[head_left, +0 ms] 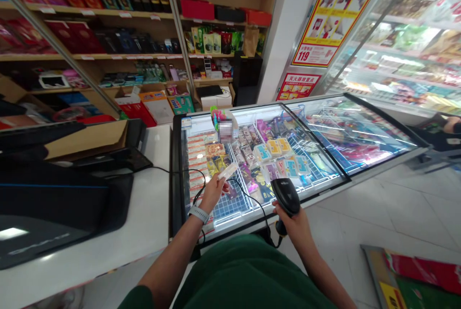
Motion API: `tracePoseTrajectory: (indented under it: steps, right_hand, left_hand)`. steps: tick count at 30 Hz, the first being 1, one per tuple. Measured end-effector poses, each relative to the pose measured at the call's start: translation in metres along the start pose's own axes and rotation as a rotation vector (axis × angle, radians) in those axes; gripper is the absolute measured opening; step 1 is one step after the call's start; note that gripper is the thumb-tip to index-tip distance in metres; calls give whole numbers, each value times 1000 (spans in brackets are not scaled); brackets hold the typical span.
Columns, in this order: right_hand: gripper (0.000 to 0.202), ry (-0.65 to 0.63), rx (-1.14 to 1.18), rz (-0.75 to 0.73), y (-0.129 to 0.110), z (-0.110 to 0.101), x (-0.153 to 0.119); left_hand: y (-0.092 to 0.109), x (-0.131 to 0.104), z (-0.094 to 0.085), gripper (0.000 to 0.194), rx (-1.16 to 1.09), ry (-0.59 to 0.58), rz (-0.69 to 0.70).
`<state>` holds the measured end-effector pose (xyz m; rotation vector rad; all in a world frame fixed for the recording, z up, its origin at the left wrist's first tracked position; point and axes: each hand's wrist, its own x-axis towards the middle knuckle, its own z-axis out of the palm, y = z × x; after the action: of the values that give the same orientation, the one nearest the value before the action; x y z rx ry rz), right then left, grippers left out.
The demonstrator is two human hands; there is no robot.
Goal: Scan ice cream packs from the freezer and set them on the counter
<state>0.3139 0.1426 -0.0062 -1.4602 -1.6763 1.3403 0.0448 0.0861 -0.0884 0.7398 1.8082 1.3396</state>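
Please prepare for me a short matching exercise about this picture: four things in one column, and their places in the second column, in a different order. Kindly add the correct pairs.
Things
1. Black scanner
2. Small pale item
3. Grey strap
4. Sign with "119"

Places
A. Worn on the left wrist
B. Beyond the glass-topped case
C. Held in the right hand
D. Held in the left hand's fingers

Pairs: 1-C, 2-D, 3-A, 4-B

Shows black on the scanner (286, 196), whitish on the packet (228, 171), light grey on the watch strap (199, 214), dark green on the shirt (245, 275), and red with yellow on the poster (324, 20).
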Motion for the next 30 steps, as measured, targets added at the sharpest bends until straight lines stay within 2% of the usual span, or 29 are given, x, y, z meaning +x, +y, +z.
tracePoseTrajectory:
  steps: [7,16,22,30]
  right_hand:
    - [44,-39,-69,7,2,-3,-5]
    - [35,-65,-198,-91,-2,2,-10]
    - [32,-99,-230,-114,-3,5,-7]
    - [30,-108,-238,-142,-1,4,-7]
  left_hand:
    - [-1,6,-3,34,91,13,79]
    - [-1,17,-7,30,-4,-54,77]
    - [10,15,-12,43,-64,-34,77]
    - [9,15,-17,54,-84,-23,62]
